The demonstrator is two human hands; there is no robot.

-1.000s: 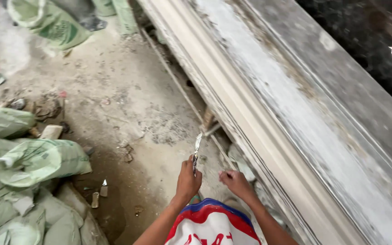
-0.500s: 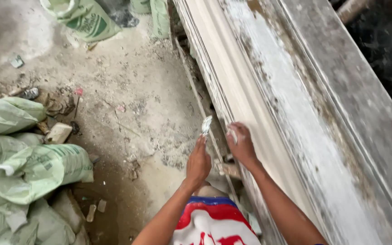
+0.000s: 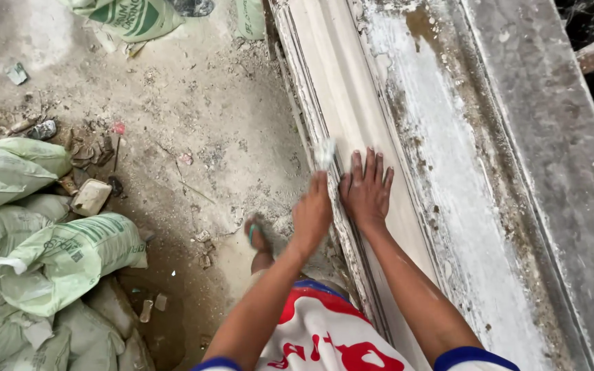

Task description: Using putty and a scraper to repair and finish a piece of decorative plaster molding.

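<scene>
While the left hand point(image 3: 313, 214) is closed around the handle of a small scraper point(image 3: 324, 152), whose pale, blurred blade points up along the edge of the moulding point(image 3: 342, 103), the right hand point(image 3: 367, 189) lies flat on that moulding just beside it, fingers point(image 3: 369, 165) spread apart and holding nothing. The blade sits close to the left edge of the moulding, near the fingertips of the right hand; whether it touches the surface cannot be told through the blur. The moulding is a long, cream-coloured strip with stepped ridges along its left side, running from the bottom of the view up to the top. To its right lies a rougher band point(image 3: 448, 158) smeared with white plaster and brown stains, and beyond that a grey concrete ledge point(image 3: 558, 151). Both forearms reach up from a white shirt point(image 3: 324, 336) with red print and blue-trimmed sleeves. Below the left hand, one foot in a sandal point(image 3: 256, 233) stands on the dusty floor point(image 3: 194, 124), which is strewn with rubble and scraps. A small pale block point(image 3: 91, 197) lies among the debris to the left. Further left, green sacks point(image 3: 56, 257) are stacked in a heap, well apart from the hands, and another green sack point(image 3: 132, 17) lies at the top of the view near the far end of the moulding.
</scene>
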